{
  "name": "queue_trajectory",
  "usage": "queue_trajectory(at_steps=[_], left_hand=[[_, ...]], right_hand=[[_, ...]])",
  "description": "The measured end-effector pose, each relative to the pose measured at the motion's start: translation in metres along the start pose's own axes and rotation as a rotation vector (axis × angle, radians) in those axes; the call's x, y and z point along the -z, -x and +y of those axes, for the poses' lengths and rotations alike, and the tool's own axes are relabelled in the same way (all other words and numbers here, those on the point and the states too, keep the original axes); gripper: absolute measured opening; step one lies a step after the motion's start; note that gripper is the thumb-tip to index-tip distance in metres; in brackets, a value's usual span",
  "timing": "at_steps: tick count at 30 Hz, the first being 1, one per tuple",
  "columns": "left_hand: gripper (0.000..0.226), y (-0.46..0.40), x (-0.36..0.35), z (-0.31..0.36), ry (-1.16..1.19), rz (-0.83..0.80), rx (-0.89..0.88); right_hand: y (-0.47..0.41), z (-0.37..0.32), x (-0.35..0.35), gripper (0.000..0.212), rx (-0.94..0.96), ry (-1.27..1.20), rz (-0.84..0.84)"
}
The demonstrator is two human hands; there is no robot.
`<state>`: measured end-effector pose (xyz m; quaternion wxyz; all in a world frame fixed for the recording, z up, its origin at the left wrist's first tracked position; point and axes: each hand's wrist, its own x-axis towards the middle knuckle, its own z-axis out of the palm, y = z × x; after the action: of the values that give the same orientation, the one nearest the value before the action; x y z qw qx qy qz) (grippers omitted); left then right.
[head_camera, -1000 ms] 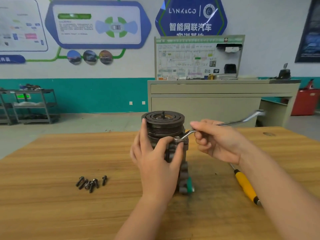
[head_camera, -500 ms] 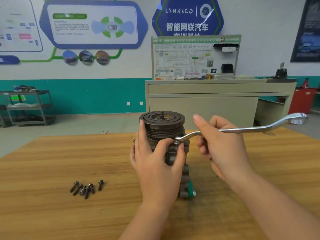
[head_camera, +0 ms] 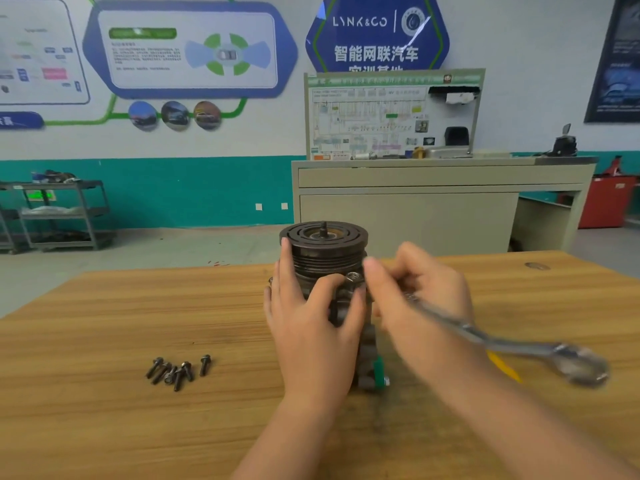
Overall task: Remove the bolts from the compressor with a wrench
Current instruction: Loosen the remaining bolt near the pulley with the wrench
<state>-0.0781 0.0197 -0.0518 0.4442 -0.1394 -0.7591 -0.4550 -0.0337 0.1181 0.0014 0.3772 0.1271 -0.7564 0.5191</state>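
Left hand (head_camera: 311, 327) grips compressor (head_camera: 325, 251) — right hand (head_camera: 419, 299) beside it holds wrench (head_camera: 498, 341).

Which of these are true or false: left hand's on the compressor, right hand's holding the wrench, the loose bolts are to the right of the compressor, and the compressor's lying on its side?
1. The left hand grips the compressor. True.
2. The right hand holds the wrench. True.
3. The loose bolts lie right of the compressor. False: they lie to its left on the table.
4. The compressor lies on its side. False: it stands upright, pulley on top.
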Motion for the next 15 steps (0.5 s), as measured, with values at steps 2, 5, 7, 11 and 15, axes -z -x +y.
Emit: queue_trajectory(at_steps=[2,5,7,11,15], left_hand=[[0.013,0.000,-0.002,-0.002,-0.009,0.021,-0.006],[0.012,-0.003,-0.004,-0.001,0.000,0.029,0.012],[0.011,-0.003,-0.004,0.001,0.027,0.046,0.030],[0.026,-0.006,-0.003,0.009,0.091,0.054,0.127],[0.039,-0.008,-0.006,0.013,0.133,0.072,0.152]], right_hand=[[-0.014,0.009,0.011,0.036,-0.250,-0.352,-0.073],[-0.050,0.027,0.022,0.023,-0.701,-0.741,-0.303],[-0.068,0.035,0.022,0.017,-0.867,-0.802,-0.466],[-0.082,0.048,0.022,0.021,-0.824,-0.796,-0.605],[-0.079,0.051,0.026,0.020,-0.720,-0.821,-0.613]])
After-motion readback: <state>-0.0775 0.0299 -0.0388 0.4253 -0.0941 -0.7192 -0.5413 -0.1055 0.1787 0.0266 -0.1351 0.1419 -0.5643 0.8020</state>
